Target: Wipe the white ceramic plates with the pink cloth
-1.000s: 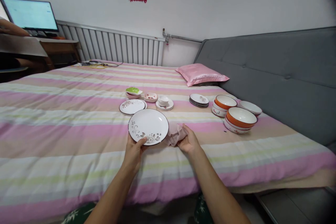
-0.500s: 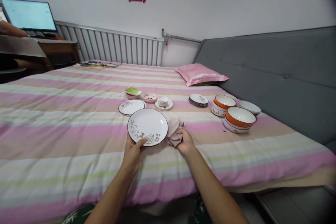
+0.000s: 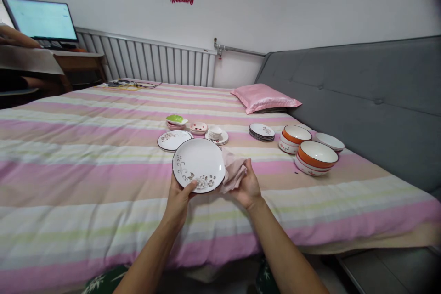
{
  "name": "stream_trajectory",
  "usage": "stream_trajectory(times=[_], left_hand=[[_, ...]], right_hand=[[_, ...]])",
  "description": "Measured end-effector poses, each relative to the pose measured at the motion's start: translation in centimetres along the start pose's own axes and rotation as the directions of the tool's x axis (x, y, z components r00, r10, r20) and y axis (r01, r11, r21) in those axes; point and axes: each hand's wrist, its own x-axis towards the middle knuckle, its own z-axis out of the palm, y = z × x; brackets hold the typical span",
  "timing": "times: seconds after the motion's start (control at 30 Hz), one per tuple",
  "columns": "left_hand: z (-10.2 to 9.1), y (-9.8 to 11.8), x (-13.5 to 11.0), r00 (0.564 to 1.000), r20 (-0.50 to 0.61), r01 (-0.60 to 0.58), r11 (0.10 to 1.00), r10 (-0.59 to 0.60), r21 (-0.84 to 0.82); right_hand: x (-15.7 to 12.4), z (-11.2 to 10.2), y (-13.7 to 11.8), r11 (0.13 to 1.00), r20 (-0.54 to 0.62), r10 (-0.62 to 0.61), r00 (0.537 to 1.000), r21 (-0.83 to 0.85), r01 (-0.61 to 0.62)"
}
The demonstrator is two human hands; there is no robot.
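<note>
My left hand [image 3: 179,198] grips the near rim of a white plate with a dark floral pattern [image 3: 199,164], held tilted above the striped bedspread [image 3: 86,165]. My right hand [image 3: 247,187] is closed on a crumpled pale pink cloth [image 3: 233,171], which presses against the plate's right edge. Both hands are raised over the front middle of the bed.
Behind lie a second patterned plate [image 3: 174,139], small dishes [image 3: 176,121], a stack of small saucers [image 3: 216,134], a plate stack [image 3: 262,132] and orange-and-white bowls [image 3: 316,155]. A pink pillow [image 3: 264,97] and grey headboard [image 3: 361,96] are at right. Another person's arm [image 3: 17,39] rests at a desk, far left.
The plate has been lifted and tilted up toward me. My right hand has raised the pink cloth off the bed and brought it against the plate's right edge.
</note>
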Motion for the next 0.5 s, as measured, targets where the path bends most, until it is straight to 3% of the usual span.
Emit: stream_trajectory(times=[0.17,0.37,0.5], left_hand=[[0.0,-0.5,0.0,0.999,-0.003,0.038,0.999,-0.038,-0.014],[0.2,-0.8,-0.1,0.997,-0.026,0.071,0.996,-0.072,-0.045],[0.4,-0.7,-0.3,0.997,-0.017,0.073,0.997,-0.073,-0.031]], right_hand=[[-0.1,0.5,0.5,1.0,-0.026,-0.002,1.0,-0.027,0.001],[-0.4,0.8,0.8,0.993,-0.036,-0.099,0.994,-0.068,0.096],[0.1,0.1,1.1,0.997,-0.033,0.001,0.999,-0.071,-0.003]])
